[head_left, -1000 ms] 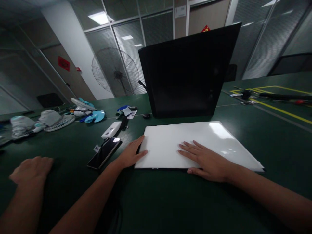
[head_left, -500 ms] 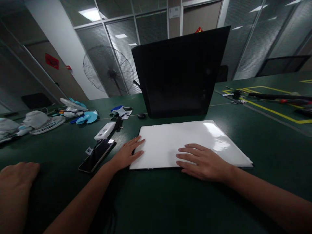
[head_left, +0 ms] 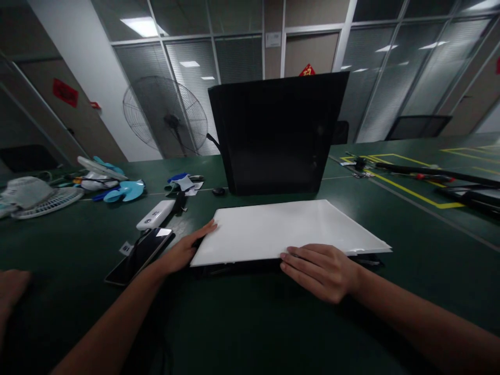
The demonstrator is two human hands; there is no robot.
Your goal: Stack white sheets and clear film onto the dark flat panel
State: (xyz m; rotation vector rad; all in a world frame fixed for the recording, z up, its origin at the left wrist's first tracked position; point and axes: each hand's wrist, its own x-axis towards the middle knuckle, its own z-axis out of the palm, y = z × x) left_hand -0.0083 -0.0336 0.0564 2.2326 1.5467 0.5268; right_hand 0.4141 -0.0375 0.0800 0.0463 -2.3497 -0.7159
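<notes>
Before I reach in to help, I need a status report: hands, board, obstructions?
Left hand at white board's left edge. Right hand at near edge, grip unclear. Dark parts beneath board. Black panel behind, phone left.

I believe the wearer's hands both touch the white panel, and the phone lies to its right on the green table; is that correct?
Not quite: in the head view, the phone lies left of the white panel on the green table; the left hand and right hand do touch the panel.
</notes>
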